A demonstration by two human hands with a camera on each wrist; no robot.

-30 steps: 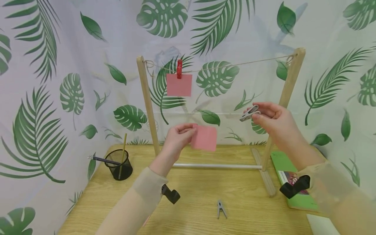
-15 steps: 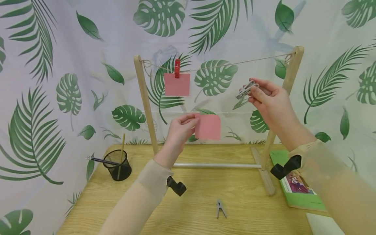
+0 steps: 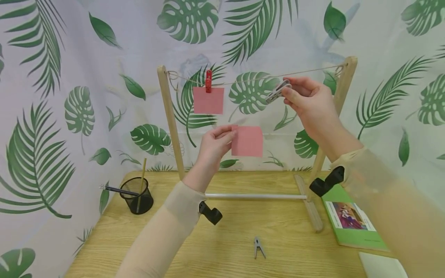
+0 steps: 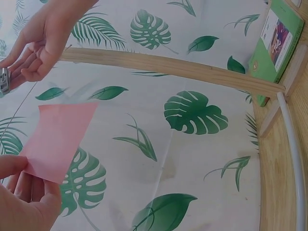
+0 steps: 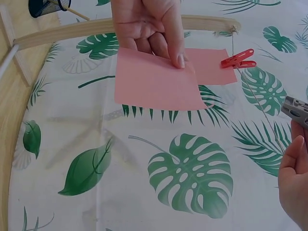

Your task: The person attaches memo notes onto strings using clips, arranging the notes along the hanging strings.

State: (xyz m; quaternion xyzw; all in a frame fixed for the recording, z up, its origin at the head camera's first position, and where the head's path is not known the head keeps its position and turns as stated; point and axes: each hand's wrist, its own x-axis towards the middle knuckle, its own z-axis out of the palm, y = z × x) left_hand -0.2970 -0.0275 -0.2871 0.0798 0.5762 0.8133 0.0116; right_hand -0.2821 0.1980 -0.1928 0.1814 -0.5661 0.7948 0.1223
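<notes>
My left hand pinches the left edge of a pink paper square between thumb and fingers, below the string. In the right wrist view the same paper hangs from the thumb and fingers. My right hand holds a grey clothespin by its handle end, its tip pointing left and down, close to the string. A red clothespin on the string grips another pink paper to the left. A second grey clothespin lies on the table.
The string is tied between two wooden posts, joined low down by a white rod. A black mesh cup with pencils stands left. A green book and a white pad lie right.
Both hands have risen. The left brings the pink paper up and slightly right; the right lifts the grey clothespin up and left, nearer the string.
</notes>
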